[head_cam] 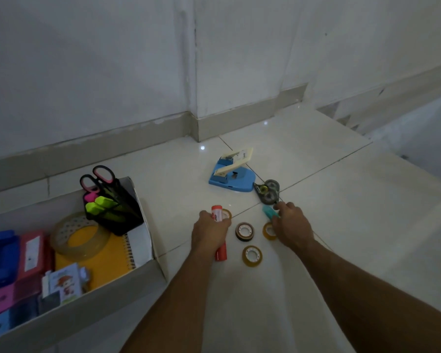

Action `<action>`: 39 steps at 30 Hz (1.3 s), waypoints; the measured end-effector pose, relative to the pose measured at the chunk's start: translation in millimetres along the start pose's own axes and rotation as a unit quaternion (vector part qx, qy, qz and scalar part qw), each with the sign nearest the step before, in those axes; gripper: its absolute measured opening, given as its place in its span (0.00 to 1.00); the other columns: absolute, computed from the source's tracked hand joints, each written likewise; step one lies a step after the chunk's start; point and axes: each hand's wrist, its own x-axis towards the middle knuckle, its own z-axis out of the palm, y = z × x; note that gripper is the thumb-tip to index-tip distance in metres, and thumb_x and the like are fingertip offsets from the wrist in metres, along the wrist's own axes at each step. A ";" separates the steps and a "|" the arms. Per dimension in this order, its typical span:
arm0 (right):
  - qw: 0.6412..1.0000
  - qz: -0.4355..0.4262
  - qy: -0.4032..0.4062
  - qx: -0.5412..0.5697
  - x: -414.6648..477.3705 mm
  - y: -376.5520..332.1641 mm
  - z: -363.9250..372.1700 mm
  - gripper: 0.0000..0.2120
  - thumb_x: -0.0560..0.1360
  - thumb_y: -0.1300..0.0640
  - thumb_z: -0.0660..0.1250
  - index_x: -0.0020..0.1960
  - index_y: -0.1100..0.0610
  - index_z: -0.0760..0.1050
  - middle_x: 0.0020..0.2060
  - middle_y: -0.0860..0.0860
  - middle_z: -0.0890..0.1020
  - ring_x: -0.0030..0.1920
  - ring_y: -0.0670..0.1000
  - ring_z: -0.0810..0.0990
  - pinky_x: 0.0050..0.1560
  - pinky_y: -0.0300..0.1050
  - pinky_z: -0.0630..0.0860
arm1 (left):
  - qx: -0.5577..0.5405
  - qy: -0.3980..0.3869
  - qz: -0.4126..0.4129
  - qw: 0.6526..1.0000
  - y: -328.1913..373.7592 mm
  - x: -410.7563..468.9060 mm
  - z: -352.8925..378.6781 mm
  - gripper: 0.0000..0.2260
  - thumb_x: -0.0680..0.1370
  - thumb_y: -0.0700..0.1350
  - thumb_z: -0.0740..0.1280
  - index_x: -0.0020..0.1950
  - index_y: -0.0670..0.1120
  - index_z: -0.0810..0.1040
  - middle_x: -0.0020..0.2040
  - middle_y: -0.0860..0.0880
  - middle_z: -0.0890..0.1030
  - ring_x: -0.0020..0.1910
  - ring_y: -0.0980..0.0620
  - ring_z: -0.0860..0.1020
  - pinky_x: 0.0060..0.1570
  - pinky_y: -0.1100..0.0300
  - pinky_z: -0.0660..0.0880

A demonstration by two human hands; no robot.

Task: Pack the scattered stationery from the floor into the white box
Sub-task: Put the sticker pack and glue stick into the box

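Fingers (224,222) of the left hand (209,231) are curled round a red glue stick (220,254), the palm hiding its middle. The right hand (292,225) pinches a teal item (268,212), possibly a highlighter, mostly covered. An amber tape roll (251,256) lies on the floor (354,225) between the hands, a dark roll (244,231) beyond it, and a third roll (267,231) half under the right hand. Farther off are a correction roller (269,191) and a blue hole punch (232,175). The white box (148,240), partly filled, stands at left, cut off by the frame edge.
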 end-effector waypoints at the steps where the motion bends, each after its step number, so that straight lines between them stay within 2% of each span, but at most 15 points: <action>1: 1.000 -0.001 -0.005 0.002 0.4 -1.4 1.2 0.18 0.78 0.55 0.58 0.66 0.57 0.70 0.58 0.57 0.76 0.57 0.54 0.74 0.56 0.49 0.75 | -0.008 0.000 0.003 1.000 1.9 0.3 -0.1 0.22 0.76 0.53 0.67 0.65 0.45 0.68 0.58 0.43 0.77 0.51 0.47 0.76 0.49 0.54 0.74; 5: 0.999 0.010 -0.020 0.031 3.0 -8.8 3.8 0.17 0.78 0.55 0.59 0.66 0.57 0.71 0.59 0.58 0.76 0.58 0.56 0.75 0.59 0.51 0.74 | -0.027 0.004 0.001 1.000 9.3 -1.5 2.5 0.19 0.81 0.53 0.55 0.66 0.44 0.65 0.58 0.42 0.76 0.49 0.47 0.74 0.43 0.56 0.70; 7: 0.999 0.017 -0.021 0.045 6.2 -11.0 3.3 0.17 0.78 0.55 0.60 0.65 0.57 0.71 0.58 0.58 0.76 0.57 0.56 0.75 0.58 0.52 0.75 | -0.044 0.011 0.006 0.999 10.6 -3.2 5.3 0.18 0.81 0.53 0.53 0.65 0.44 0.66 0.55 0.41 0.77 0.48 0.46 0.76 0.39 0.57 0.69; 11: 0.996 0.052 -0.005 0.075 17.1 -10.6 -0.9 0.16 0.78 0.56 0.60 0.63 0.59 0.72 0.56 0.60 0.76 0.56 0.58 0.75 0.55 0.51 0.75 | -0.025 0.042 0.032 0.998 15.0 -4.2 7.4 0.17 0.79 0.55 0.57 0.62 0.45 0.68 0.48 0.47 0.74 0.43 0.50 0.74 0.41 0.57 0.69; 15: 0.992 0.092 0.007 0.086 34.4 -7.7 -6.4 0.16 0.78 0.54 0.59 0.64 0.59 0.71 0.58 0.60 0.75 0.56 0.59 0.76 0.56 0.52 0.75 | -0.015 0.036 0.054 0.998 19.5 -0.3 7.0 0.15 0.79 0.54 0.59 0.61 0.46 0.67 0.50 0.45 0.77 0.42 0.50 0.75 0.36 0.58 0.69; 18: 0.990 0.108 -0.004 0.085 49.0 -7.3 -6.8 0.18 0.78 0.53 0.59 0.66 0.58 0.68 0.60 0.61 0.74 0.58 0.60 0.75 0.57 0.54 0.74 | -0.020 0.027 0.043 0.999 19.0 3.0 6.5 0.16 0.80 0.53 0.58 0.63 0.45 0.67 0.52 0.43 0.77 0.45 0.48 0.75 0.41 0.56 0.70; 23: 0.980 0.153 -0.042 0.120 67.7 -16.3 5.9 0.28 0.75 0.44 0.65 0.67 0.58 0.63 0.61 0.61 0.73 0.59 0.60 0.74 0.57 0.55 0.74 | -0.025 0.011 0.030 0.999 12.1 10.5 6.1 0.15 0.80 0.51 0.57 0.63 0.43 0.66 0.55 0.42 0.77 0.46 0.48 0.73 0.45 0.56 0.68; 27: 0.975 0.181 -0.060 0.113 83.2 -22.2 14.5 0.33 0.71 0.39 0.67 0.67 0.58 0.62 0.61 0.60 0.72 0.60 0.60 0.74 0.60 0.57 0.74 | -0.060 -0.011 0.011 0.998 5.9 18.1 1.9 0.14 0.80 0.50 0.58 0.63 0.46 0.66 0.52 0.45 0.76 0.46 0.49 0.73 0.44 0.57 0.67; 34: 0.972 0.215 -0.060 0.073 101.7 -28.0 18.5 0.29 0.73 0.44 0.68 0.65 0.60 0.66 0.59 0.60 0.73 0.57 0.59 0.74 0.60 0.56 0.73 | -0.064 -0.014 0.012 0.998 -7.4 28.3 -9.7 0.12 0.79 0.50 0.60 0.60 0.47 0.67 0.51 0.46 0.76 0.47 0.47 0.74 0.47 0.57 0.68; 39: 0.974 0.195 -0.037 0.108 95.9 -27.2 19.9 0.25 0.73 0.45 0.69 0.61 0.60 0.68 0.55 0.60 0.75 0.51 0.57 0.75 0.49 0.49 0.72 | -0.071 -0.013 0.005 0.997 -20.5 27.7 -12.3 0.11 0.79 0.51 0.60 0.60 0.49 0.68 0.52 0.45 0.78 0.48 0.46 0.77 0.46 0.56 0.71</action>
